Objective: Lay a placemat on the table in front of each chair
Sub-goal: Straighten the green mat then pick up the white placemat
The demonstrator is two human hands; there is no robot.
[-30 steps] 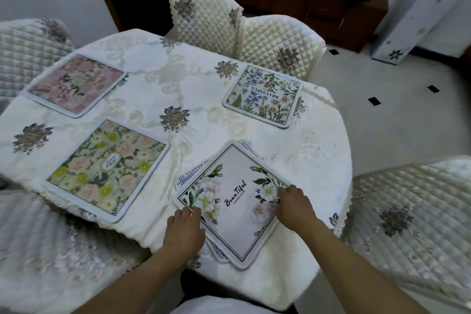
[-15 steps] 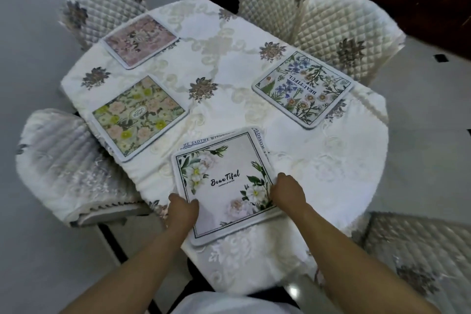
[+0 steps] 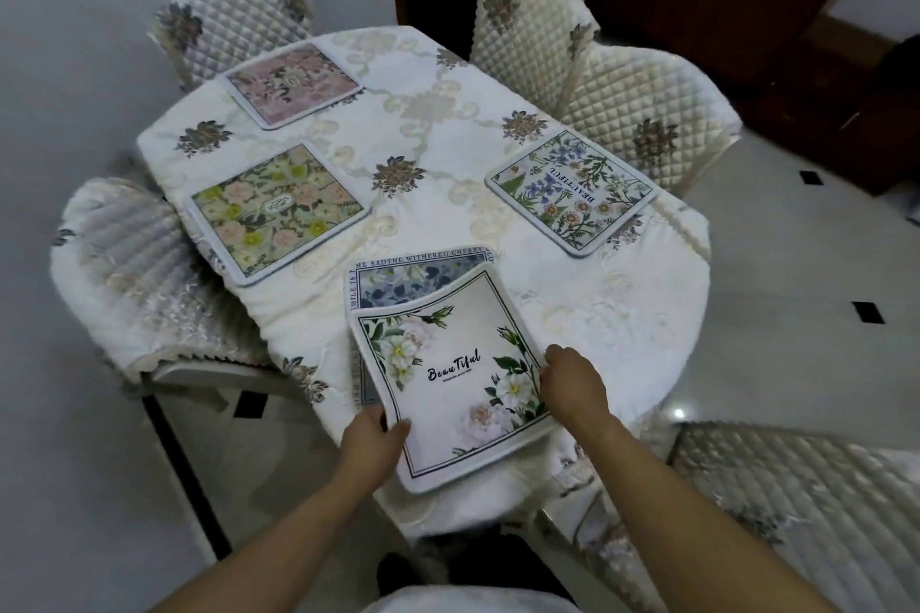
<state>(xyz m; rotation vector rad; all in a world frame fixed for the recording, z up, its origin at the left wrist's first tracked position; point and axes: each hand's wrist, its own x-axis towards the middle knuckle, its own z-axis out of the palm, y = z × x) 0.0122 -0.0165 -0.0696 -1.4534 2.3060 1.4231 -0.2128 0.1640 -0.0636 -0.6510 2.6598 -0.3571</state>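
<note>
Beautiful placemat (image 3: pixel 448 378) curls up over blue placemat (image 3: pixel 398 286), 6 o'clock on desk (image 3: pixel 622 314); left hand (image 3: pixel 371 433) pinches its 7 o'clock corner, right hand (image 3: pixel 572 381) grips 3 o'clock side.

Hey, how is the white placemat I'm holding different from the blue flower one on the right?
The white placemat is gripped by the left hand and right hand; the blue-flower placemat lies untouched. The white one overlaps a text-bordered mat; the blue-flower one lies alone. Both are floral and read Beautiful.
</note>
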